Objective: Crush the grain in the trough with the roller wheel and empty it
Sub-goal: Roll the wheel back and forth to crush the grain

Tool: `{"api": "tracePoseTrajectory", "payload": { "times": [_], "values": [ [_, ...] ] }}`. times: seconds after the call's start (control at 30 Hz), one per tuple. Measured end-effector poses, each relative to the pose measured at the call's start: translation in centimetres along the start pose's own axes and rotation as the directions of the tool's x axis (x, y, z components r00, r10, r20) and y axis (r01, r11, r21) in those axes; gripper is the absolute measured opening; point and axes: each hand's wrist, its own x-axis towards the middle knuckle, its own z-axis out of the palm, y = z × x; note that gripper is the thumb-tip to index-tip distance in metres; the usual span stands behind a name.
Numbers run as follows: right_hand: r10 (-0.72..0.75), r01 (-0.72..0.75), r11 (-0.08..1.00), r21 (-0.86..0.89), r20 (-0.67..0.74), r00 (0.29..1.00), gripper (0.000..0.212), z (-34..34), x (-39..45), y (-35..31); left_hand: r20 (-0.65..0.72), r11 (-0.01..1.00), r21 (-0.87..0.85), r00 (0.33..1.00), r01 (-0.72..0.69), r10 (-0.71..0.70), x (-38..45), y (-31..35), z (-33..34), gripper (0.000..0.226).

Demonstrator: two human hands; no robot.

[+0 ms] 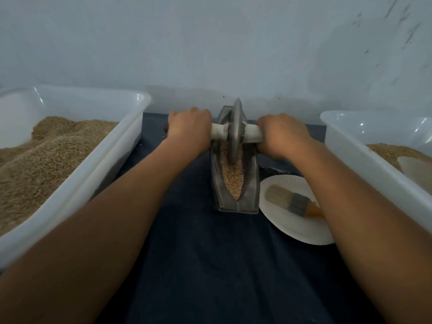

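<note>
A grey metal boat-shaped trough (251, 195) stands on the dark cloth, pointing away from me. Tan grain (232, 177) fills its narrow groove. The grey roller wheel (235, 134) stands upright in the far half of the groove, its rim down in the grain. A white-wrapped axle handle (218, 132) runs through the wheel to both sides. My left hand (189, 129) is closed around the left end of the handle. My right hand (284, 134) is closed around the right end.
A large white tub (121, 141) heaped with grain sits at the left. Another white tub (355, 160) with grain and a pale scoop (416, 170) sits at the right. A paper plate (287, 220) with a brush (292, 201) lies beside the trough. A pale wall rises behind.
</note>
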Motion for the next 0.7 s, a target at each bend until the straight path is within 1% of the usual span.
{"api": "tracePoseTrajectory", "payload": {
  "times": [0.07, 0.13, 0.23, 0.3, 0.33, 0.4, 0.43, 0.53, 0.6, 0.63, 0.7],
  "values": [
    [-0.021, 0.013, 0.999, 0.042, 0.191, 0.981, 0.033, -1.2, -0.2, 0.2, 0.097, 0.999, 0.039, 0.995, 0.015, -0.019, -0.3, 0.3, -0.8, 0.024],
    [-0.049, 0.039, 0.999, 0.038, 0.314, 0.948, 0.03, -2.6, -0.7, 0.1, 0.223, 0.998, 0.064, 0.975, 0.005, -0.019, -0.7, 0.5, -1.7, 0.025],
    [-0.082, 0.058, 0.996, 0.066, 0.468, 0.88, 0.018, -4.2, -1.7, 0.0, 0.417, 0.991, 0.116, 0.909, -0.07, 0.015, -1.4, 0.9, -3.3, 0.046],
    [-0.099, 0.036, 0.992, 0.123, 0.557, 0.824, 0.014, -5.2, -2.4, -0.1, 0.481, 0.983, 0.135, 0.875, -0.126, 0.046, -1.9, 1.2, -4.1, 0.054],
    [-0.11, 0.019, 0.988, 0.156, 0.602, 0.791, 0.014, -5.6, -2.6, -0.2, 0.501, 0.981, 0.135, 0.864, -0.143, 0.057, -2.0, 1.3, -4.3, 0.054],
    [-0.137, 0.003, 0.98, 0.198, 0.667, 0.732, 0.017, -6.2, -3.1, -0.3, 0.521, 0.976, 0.141, 0.851, -0.167, 0.071, -2.1, 1.4, -4.6, 0.041],
    [-0.148, 0.01, 0.979, 0.202, 0.681, 0.717, 0.019, -6.3, -3.2, -0.4, 0.525, 0.973, 0.15, 0.848, -0.174, 0.071, -2.1, 1.4, -4.7, 0.035],
    [-0.142, 0.013, 0.982, 0.189, 0.687, 0.713, 0.019, -6.2, -3.2, -0.4, 0.524, 0.969, 0.165, 0.849, -0.185, 0.073, -2.1, 1.3, -4.4, 0.035],
    [-0.124, 0.008, 0.985, 0.175, 0.667, 0.735, 0.016, -5.8, -3.0, -0.4, 0.501, 0.97, 0.162, 0.862, -0.181, 0.077, -1.9, 1.2, -4.1, 0.034],
    [-0.116, 0.022, 0.988, 0.153, 0.635, 0.764, 0.015, -5.5, -2.9, -0.4, 0.483, 0.974, 0.154, 0.873, -0.169, 0.075, -1.7, 1.1, -3.9, 0.033],
    [-0.103, 0.07, 0.994, 0.081, 0.518, 0.849, 0.017, -4.7, -2.4, -0.3, 0.422, 0.983, 0.126, 0.904, -0.135, 0.07, -1.3, 1.0, -3.1, 0.031]
  ]
}}
